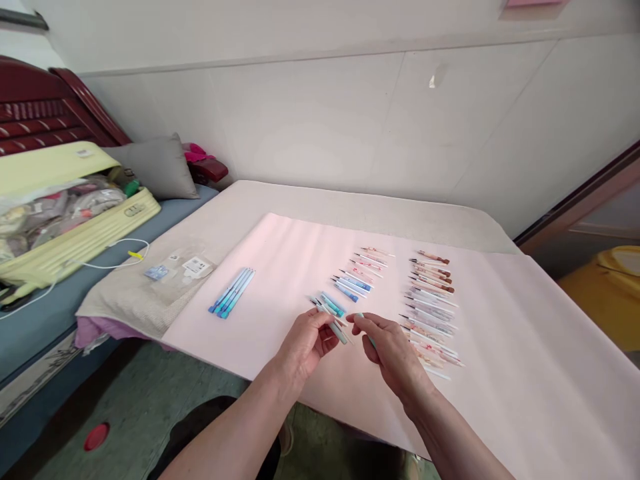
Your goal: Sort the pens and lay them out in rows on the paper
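My left hand [306, 341] is closed over the pink sheet, with a pale green pen [338, 331] pinched between thumb and fingers. To its right, my right hand [393, 347] is closed around a small green piece [371, 341] that looks like a pen cap, mostly hidden by the fingers. The hands are close together but apart. Just beyond my left fingertips lie teal pens [333, 305]. Blue and white pens [352, 287] lie farther off, and pink-patterned pens [370, 265] sit behind those. A column of pens with brown, grey and orange patterns [431, 313] runs beside my right hand.
Several capped blue and teal pens [233, 293] lie together on the left of the pink sheet [290, 253]. Clear plastic packaging [180, 270] rests on the beige cloth. An open yellow suitcase [80, 230] stands on the bed at left. A yellow bin [613, 293] is at right.
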Demonstrator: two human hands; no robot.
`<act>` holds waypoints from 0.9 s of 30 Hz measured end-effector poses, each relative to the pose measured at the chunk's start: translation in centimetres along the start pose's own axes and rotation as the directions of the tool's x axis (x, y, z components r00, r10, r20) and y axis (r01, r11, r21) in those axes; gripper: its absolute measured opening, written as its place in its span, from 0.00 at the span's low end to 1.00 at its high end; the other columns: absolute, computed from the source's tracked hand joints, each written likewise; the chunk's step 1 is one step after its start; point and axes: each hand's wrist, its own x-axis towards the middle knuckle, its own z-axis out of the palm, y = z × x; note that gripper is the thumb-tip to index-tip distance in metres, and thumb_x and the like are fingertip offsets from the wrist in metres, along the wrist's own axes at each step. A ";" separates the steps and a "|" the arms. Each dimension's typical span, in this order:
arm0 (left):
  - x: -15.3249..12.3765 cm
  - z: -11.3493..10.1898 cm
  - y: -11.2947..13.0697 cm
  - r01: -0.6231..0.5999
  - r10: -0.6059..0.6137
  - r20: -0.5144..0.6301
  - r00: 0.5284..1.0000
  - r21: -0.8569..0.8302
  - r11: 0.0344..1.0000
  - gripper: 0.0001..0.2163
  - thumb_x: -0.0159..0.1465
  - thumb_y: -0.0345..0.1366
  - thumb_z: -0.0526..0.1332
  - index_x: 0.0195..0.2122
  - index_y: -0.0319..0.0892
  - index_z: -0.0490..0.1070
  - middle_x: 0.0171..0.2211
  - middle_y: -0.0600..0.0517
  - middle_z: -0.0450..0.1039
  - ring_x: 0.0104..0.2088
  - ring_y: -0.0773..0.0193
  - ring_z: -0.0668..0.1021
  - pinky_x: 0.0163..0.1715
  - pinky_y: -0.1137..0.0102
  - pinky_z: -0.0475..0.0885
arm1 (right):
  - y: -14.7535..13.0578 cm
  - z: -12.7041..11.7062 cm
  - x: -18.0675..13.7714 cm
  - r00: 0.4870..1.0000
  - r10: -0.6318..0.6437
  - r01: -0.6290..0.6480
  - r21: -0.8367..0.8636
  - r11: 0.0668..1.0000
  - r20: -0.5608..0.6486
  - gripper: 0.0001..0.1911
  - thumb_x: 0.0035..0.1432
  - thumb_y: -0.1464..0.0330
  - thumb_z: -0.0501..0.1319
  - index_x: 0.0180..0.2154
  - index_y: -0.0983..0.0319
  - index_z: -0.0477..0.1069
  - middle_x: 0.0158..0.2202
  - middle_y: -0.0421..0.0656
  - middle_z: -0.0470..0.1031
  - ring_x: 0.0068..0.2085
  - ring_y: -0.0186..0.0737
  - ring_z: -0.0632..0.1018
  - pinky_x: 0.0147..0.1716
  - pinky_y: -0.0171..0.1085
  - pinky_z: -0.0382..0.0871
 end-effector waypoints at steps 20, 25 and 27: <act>-0.1 0.4 -2.1 0.052 -0.062 0.038 0.997 0.215 0.975 0.09 0.48 0.33 0.65 0.32 0.39 0.72 0.25 0.53 0.69 0.24 0.71 0.71 0.24 0.75 0.64 | 1.1 1.7 -0.6 0.982 -0.182 0.164 -0.252 0.954 -0.052 0.18 0.57 0.61 0.50 0.37 0.60 0.75 0.44 0.45 0.74 0.49 0.45 0.70 0.45 0.38 0.64; 0.3 -0.2 -1.2 0.011 -0.014 0.023 1.000 0.155 0.988 0.09 0.48 0.34 0.66 0.31 0.38 0.73 0.25 0.52 0.70 0.24 0.70 0.72 0.26 0.75 0.66 | 0.1 1.9 -0.3 0.983 -0.174 0.183 -0.213 0.960 0.063 0.19 0.58 0.57 0.50 0.39 0.62 0.74 0.39 0.45 0.75 0.43 0.44 0.73 0.42 0.38 0.67; 0.7 -0.7 -0.6 -0.021 0.023 -0.013 1.000 0.118 0.993 0.09 0.48 0.33 0.66 0.30 0.38 0.73 0.25 0.51 0.71 0.25 0.69 0.73 0.26 0.74 0.67 | 0.3 2.1 0.1 0.990 -0.133 0.139 -0.158 0.978 0.048 0.19 0.56 0.57 0.53 0.43 0.62 0.71 0.38 0.45 0.75 0.39 0.42 0.75 0.39 0.39 0.69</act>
